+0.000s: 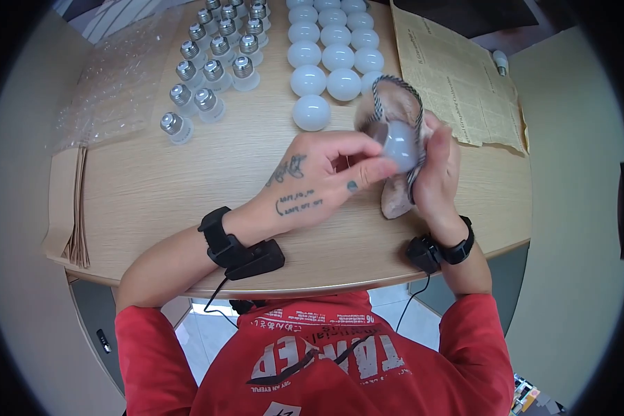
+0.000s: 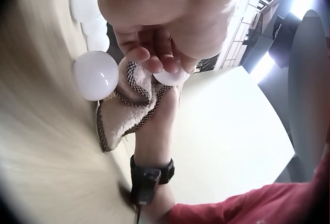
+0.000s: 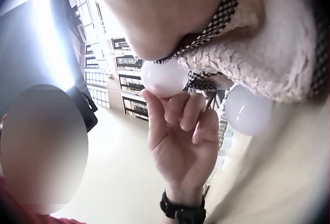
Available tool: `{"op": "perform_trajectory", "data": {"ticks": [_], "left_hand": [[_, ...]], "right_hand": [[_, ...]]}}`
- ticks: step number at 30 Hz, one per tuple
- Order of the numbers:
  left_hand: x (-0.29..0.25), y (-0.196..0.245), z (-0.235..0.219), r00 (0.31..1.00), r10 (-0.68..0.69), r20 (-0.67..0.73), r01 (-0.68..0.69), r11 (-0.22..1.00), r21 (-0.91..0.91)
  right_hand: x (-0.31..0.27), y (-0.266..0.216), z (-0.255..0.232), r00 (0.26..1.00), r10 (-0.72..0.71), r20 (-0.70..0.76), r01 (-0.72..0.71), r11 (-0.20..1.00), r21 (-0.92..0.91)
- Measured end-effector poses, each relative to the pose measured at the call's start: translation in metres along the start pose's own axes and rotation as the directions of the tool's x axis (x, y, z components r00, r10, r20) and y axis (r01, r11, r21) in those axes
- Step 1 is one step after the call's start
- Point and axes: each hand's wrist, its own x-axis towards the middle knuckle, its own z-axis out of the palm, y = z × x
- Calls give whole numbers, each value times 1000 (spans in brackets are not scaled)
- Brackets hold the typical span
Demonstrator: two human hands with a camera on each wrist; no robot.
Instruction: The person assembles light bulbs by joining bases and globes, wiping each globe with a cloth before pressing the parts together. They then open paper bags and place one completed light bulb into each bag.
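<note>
Fingers and thumb of my left hand [image 1: 319, 173] pinch a round white bulb cover [image 1: 401, 147], seen too in the right wrist view [image 3: 164, 79]. My right hand [image 1: 442, 166] grips a fluffy beige cloth [image 1: 395, 202] with a checked black-and-white edge, folded around the cover's far side. In the left wrist view the cloth [image 2: 121, 118] hangs down from the right hand. Part of the cover is hidden by the cloth and the fingers. Closest to the hands on the table is another white bulb cover [image 1: 312, 112].
Rows of white bulb covers [image 1: 338, 57] stand at the back middle. Left of them are several bulb bases [image 1: 213, 73] with metal screw caps. Bubble wrap [image 1: 121, 83], folded brown paper [image 1: 66, 201] and a printed paper sheet [image 1: 440, 76] lie about; a small bulb [image 1: 500, 64] is at back right.
</note>
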Motion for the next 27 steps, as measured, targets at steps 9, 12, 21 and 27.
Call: {"op": "perform_trajectory", "data": {"ticks": [9, 12, 21, 27], "left_hand": [[3, -2, -2, 992, -106, -69, 69, 911, -407], [2, -9, -7, 996, -85, 41, 94, 931, -352], [3, 0, 5, 989, -110, 101, 136, 945, -296], [2, 2, 3, 985, -80, 150, 116, 961, -251]], "right_hand": [[16, -4, 8, 904, -348, 249, 400, 893, -207], [14, -5, 6, 919, -284, 273, 338, 924, -179], [14, 8, 9, 944, -321, 78, 328, 940, -97], [9, 1, 2, 960, -106, -261, 46, 974, -224]]}}
